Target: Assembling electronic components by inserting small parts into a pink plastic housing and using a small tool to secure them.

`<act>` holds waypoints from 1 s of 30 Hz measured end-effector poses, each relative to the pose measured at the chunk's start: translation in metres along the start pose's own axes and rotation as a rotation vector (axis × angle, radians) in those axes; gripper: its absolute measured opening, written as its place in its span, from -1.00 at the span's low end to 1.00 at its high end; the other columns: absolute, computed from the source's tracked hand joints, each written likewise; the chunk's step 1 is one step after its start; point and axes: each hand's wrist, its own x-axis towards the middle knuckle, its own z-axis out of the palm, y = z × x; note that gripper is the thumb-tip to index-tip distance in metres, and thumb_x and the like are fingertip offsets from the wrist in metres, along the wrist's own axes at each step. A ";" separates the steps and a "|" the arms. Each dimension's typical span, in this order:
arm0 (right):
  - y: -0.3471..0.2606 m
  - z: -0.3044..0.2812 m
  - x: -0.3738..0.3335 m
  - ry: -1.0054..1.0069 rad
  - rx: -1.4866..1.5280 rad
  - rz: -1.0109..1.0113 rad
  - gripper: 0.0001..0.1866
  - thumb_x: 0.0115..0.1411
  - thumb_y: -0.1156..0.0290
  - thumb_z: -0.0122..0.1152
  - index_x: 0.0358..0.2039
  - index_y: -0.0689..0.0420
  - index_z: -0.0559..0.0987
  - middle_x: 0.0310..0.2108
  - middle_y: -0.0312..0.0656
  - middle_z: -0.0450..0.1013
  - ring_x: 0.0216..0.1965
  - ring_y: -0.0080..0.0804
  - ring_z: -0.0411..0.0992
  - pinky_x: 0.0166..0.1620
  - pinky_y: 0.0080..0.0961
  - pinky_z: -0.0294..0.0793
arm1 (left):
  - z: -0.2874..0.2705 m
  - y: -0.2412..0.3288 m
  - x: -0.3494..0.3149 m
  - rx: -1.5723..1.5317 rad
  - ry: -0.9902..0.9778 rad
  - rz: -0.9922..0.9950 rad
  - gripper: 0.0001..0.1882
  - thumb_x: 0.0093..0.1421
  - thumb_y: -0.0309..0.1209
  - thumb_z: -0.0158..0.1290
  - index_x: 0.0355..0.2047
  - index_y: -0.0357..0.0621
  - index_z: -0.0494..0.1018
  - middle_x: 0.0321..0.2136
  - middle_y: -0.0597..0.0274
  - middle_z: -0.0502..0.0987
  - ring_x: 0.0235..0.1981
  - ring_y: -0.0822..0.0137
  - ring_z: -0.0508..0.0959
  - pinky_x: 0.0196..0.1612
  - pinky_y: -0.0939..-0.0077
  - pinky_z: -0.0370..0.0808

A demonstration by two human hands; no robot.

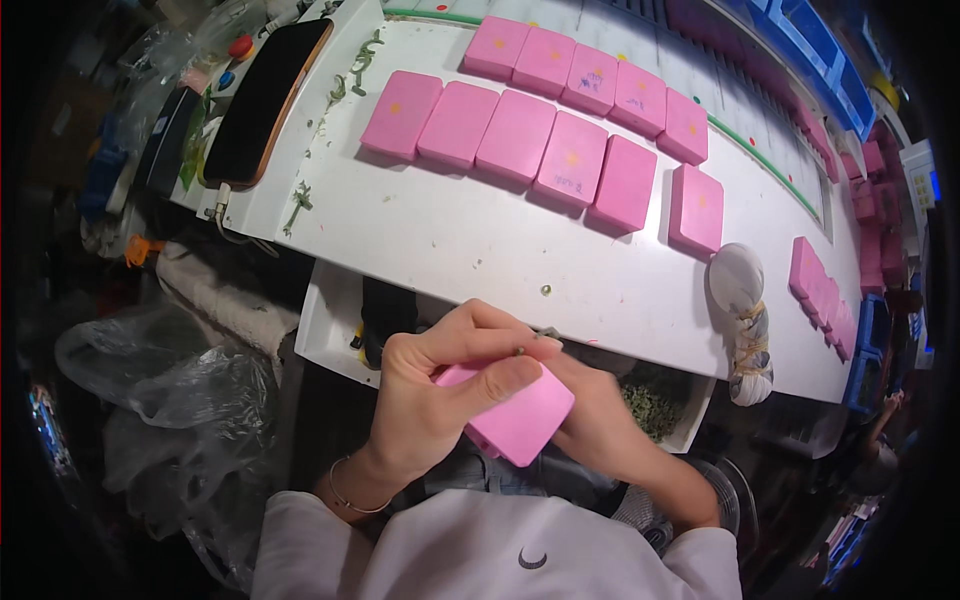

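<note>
A pink rounded block (525,415) is held above my lap, just in front of the white table's near edge. My left hand (435,375) is closed on it, thumb pressed along its top face and index finger bent over the far side. From the right, my right hand (595,405) grips the same block; most of its fingers are hidden behind it. A small grey-green bit (546,332) shows at the fingertips by the far edge, too small to name. Beyond my hands, similar pink blocks (572,158) lie in two rows on the table.
A phone (265,100) with a cable lies at the table's left, beside green scraps (350,75). A white cloth bundle (740,290) bound with bands stands at right. Below the tabletop, an open drawer (325,325) holds green bits (650,408). Plastic bags (190,400) hang at left.
</note>
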 end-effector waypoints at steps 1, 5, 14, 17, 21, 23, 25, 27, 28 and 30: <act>-0.009 -0.018 -0.008 0.061 0.062 0.032 -0.81 -0.10 0.64 0.17 -0.41 0.27 0.42 -0.52 -0.05 0.40 -0.50 -0.15 0.43 -0.45 -0.38 0.42 | 0.002 0.001 -0.001 0.010 -0.017 0.009 -0.85 0.07 -0.53 0.12 -0.31 -0.26 0.55 -0.39 0.26 0.49 -0.34 0.54 0.44 -0.23 0.70 0.35; -0.038 -0.054 -0.034 0.411 0.547 -0.016 -0.89 0.02 0.80 0.08 -0.40 0.41 0.43 -0.49 -0.08 0.46 -0.56 -0.52 0.46 -0.52 -0.68 0.47 | 0.013 0.003 0.000 -0.024 -0.106 -0.017 -0.83 0.07 -0.52 0.13 -0.29 -0.23 0.55 -0.39 0.33 0.43 -0.37 0.58 0.39 -0.28 0.74 0.31; -0.041 -0.062 -0.038 0.372 0.869 0.158 -0.71 0.12 0.74 -0.03 -0.10 0.46 0.40 -0.50 0.00 0.48 -0.52 -0.44 0.49 -0.50 -0.69 0.49 | 0.038 0.009 -0.002 -0.093 -0.105 -0.129 -0.80 0.01 -0.45 0.18 -0.37 -0.33 0.55 -0.38 0.10 0.46 -0.34 0.37 0.45 -0.26 0.56 0.38; -0.035 -0.067 -0.042 0.212 0.796 0.275 -0.80 0.13 0.70 0.01 -0.21 0.45 0.47 -0.54 -0.08 0.46 -0.61 -0.55 0.42 -0.60 -0.75 0.38 | 0.046 0.008 -0.005 -0.147 -0.121 -0.177 -0.79 0.00 -0.43 0.18 -0.37 -0.32 0.55 -0.38 0.10 0.47 -0.32 0.36 0.47 -0.25 0.55 0.39; -0.023 -0.069 -0.044 0.202 0.947 0.254 -0.81 0.13 0.70 0.01 -0.22 0.45 0.47 -0.54 -0.08 0.46 -0.61 -0.55 0.42 -0.60 -0.74 0.38 | 0.048 0.005 -0.004 -0.072 -0.179 -0.114 -0.80 -0.01 -0.46 0.19 -0.37 -0.31 0.55 -0.36 0.10 0.48 -0.31 0.36 0.47 -0.23 0.53 0.39; -0.022 -0.070 -0.046 0.194 1.044 0.210 -0.83 0.13 0.71 0.00 -0.25 0.46 0.47 -0.55 -0.07 0.46 -0.62 -0.54 0.41 -0.60 -0.74 0.38 | 0.044 0.003 -0.002 -0.023 -0.245 -0.081 -0.80 0.03 -0.50 0.15 -0.30 -0.29 0.53 -0.35 0.16 0.47 -0.28 0.41 0.47 -0.20 0.56 0.39; -0.025 -0.070 -0.050 0.252 0.982 0.266 -0.83 0.13 0.72 -0.02 -0.25 0.46 0.47 -0.54 -0.05 0.46 -0.61 -0.52 0.43 -0.58 -0.72 0.40 | 0.042 0.001 -0.002 0.022 -0.317 -0.049 -0.78 0.07 -0.54 0.12 -0.23 -0.26 0.52 -0.33 0.22 0.46 -0.25 0.45 0.47 -0.17 0.59 0.40; -0.032 -0.069 -0.055 0.334 0.936 0.299 -0.83 0.13 0.72 -0.03 -0.25 0.46 0.47 -0.54 -0.04 0.47 -0.59 -0.50 0.45 -0.57 -0.71 0.43 | 0.042 0.000 -0.002 0.111 -0.258 0.036 -0.78 0.07 -0.55 0.11 -0.22 -0.26 0.52 -0.35 0.23 0.46 -0.26 0.48 0.46 -0.19 0.62 0.38; -0.036 -0.069 -0.059 0.433 0.828 0.232 -0.82 0.11 0.74 -0.04 -0.26 0.43 0.47 -0.50 -0.01 0.48 -0.55 -0.47 0.47 -0.53 -0.68 0.45 | 0.043 0.000 -0.003 0.114 -0.258 0.033 -0.78 0.07 -0.55 0.11 -0.22 -0.26 0.52 -0.35 0.23 0.46 -0.26 0.48 0.46 -0.19 0.62 0.38; -0.042 -0.067 -0.063 0.531 0.722 0.169 -0.81 0.10 0.76 -0.05 -0.26 0.41 0.46 -0.45 0.02 0.49 -0.51 -0.43 0.49 -0.50 -0.66 0.48 | 0.046 0.000 -0.004 0.103 -0.232 0.032 -0.77 0.07 -0.56 0.11 -0.21 -0.26 0.51 -0.37 0.25 0.46 -0.31 0.50 0.45 -0.22 0.64 0.37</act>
